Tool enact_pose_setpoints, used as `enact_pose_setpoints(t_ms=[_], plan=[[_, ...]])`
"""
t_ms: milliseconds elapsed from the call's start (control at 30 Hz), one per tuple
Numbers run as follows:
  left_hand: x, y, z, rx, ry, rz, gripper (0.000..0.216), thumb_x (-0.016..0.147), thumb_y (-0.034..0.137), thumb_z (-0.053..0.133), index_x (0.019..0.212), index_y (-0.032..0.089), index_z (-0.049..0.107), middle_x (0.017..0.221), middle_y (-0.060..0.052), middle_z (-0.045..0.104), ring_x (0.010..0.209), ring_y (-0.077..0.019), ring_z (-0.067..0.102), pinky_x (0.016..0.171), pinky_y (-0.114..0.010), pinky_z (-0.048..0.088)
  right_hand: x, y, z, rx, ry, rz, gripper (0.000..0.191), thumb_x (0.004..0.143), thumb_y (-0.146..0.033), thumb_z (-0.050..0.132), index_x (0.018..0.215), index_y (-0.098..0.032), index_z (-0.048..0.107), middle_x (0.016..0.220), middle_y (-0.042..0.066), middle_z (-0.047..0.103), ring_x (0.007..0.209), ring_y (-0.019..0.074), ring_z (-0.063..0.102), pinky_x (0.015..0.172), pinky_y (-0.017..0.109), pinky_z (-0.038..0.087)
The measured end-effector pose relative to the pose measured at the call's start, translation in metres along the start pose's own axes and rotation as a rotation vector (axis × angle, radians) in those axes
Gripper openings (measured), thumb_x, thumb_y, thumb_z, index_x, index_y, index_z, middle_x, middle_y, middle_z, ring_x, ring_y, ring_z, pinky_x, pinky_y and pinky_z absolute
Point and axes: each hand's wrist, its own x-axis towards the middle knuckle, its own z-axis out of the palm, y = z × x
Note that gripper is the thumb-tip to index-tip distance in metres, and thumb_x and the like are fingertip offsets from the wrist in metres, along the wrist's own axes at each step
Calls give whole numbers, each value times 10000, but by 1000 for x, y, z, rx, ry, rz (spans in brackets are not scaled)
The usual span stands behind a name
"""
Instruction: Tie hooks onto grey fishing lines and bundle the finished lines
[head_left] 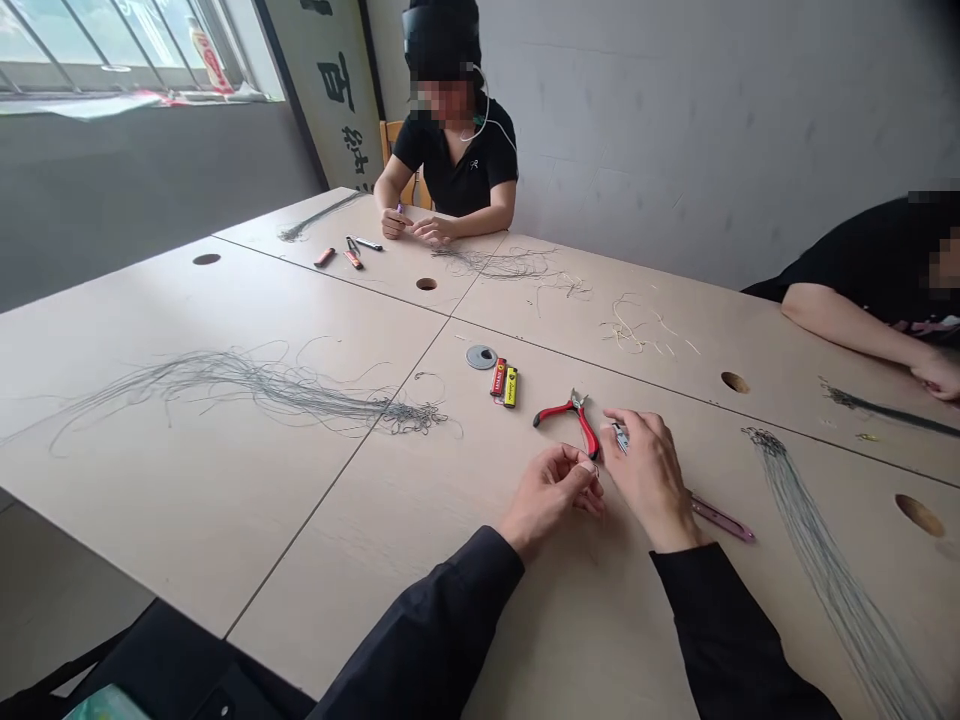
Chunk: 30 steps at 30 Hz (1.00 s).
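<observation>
Close in, the left hand (551,495) sits near the middle of a pale wood-toned table (337,590), its thumb pressed against curled fingertips to pinch a fine pale wire-like strand (596,470). The right hand (649,478) pinches a tiny silver metal piece (619,436) between thumb and forefinger, with its other fingers bent loosely; the two hands are almost touching. The strand looks very light and springy, and is best taken close to its end with the fingertips. The silver piece looks hard and possibly slippery, so its edges seem the safest hold, though its exact shape is too small to tell. Red-handled steel pliers (559,412) lie at 12 o'clock from the hands, just beside the right hand. A slim pink utility knife (721,518) lies at 3 o'clock from the right hand, partly beneath the wrist. Beyond it, a long fan of fine grey strands (821,545) runs toward the table's near edge. A red lighter (498,377) and a yellow lighter (511,387) stand out at 11 o'clock, beside a grey disc (481,357). A larger grey tangle (262,395) spreads at 10 o'clock, and a seated co-worker (450,165) handles something small across the table.
</observation>
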Motion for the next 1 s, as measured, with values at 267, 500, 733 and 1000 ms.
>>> enact_pose_setpoints(t_ms=[267,500,733,1000], plan=[[1,2,0,-122,53,-28,526,687,580,747,852,183,444,660,5,619,557,-138,630,545,-266,512,46,-20,-11,-209,-376,228,248,869,-192,536,1054,-173,700,938,101,730,885,254,670,735,319,468],[4,-4,2,-142,63,7,445,683,503,755,780,176,470,701,-11,612,623,-120,597,578,-250,482,56,-31,-12,-249,-278,201,304,919,-218,475,1137,-130,668,1064,136,719,1008,245,657,831,302,458],[8,-8,1,-124,42,83,550,621,618,776,819,169,528,655,19,558,542,-97,506,522,-242,406,71,-109,40,-141,-420,-5,328,908,-419,542,980,-144,704,979,170,726,986,285,662,811,329,457],[14,-18,-2,-175,39,33,629,599,627,793,941,171,527,649,28,572,523,-100,532,527,-238,416,73,-107,49,-1,-494,59,220,837,-335,628,719,-171,716,717,119,715,775,242,687,668,283,458]])
